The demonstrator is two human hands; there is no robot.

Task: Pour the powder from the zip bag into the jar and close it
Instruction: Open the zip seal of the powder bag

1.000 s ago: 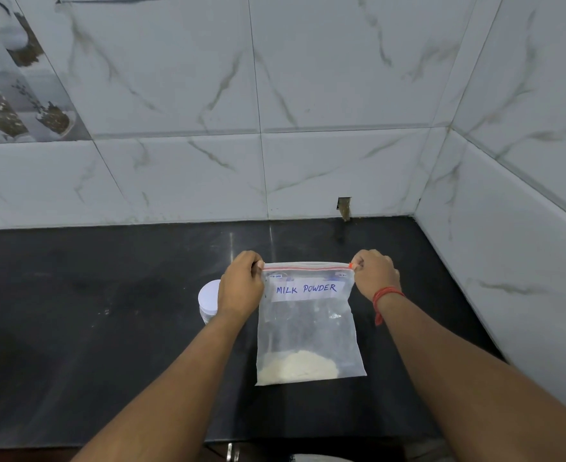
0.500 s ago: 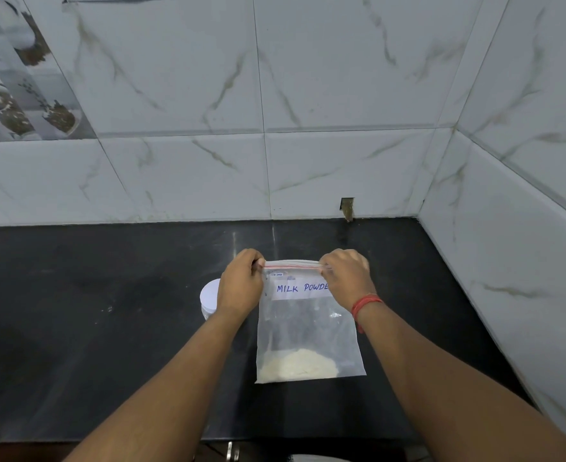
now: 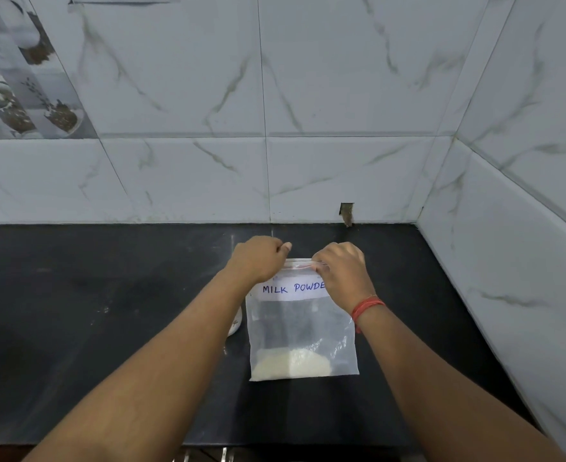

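A clear zip bag (image 3: 300,331) with a white label reading MILK POWDER lies on the black counter (image 3: 91,311). White powder (image 3: 291,363) is heaped at its near bottom edge. My left hand (image 3: 260,260) pinches the bag's top left corner at the red zip strip. My right hand (image 3: 340,271) pinches the same strip near its middle, and covers the end of the label. The white jar (image 3: 235,323) stands just left of the bag, almost wholly hidden behind my left forearm.
White marble tiles form a back wall (image 3: 275,128) and a right side wall (image 3: 508,261) that meet in a corner. A small notch (image 3: 346,213) is cut in the back wall just above the counter. The counter's front edge (image 3: 275,445) runs near the bottom.
My right hand has slid left along the zip strip, from the bag's top right corner to about its middle. My left hand has held the top left corner throughout.
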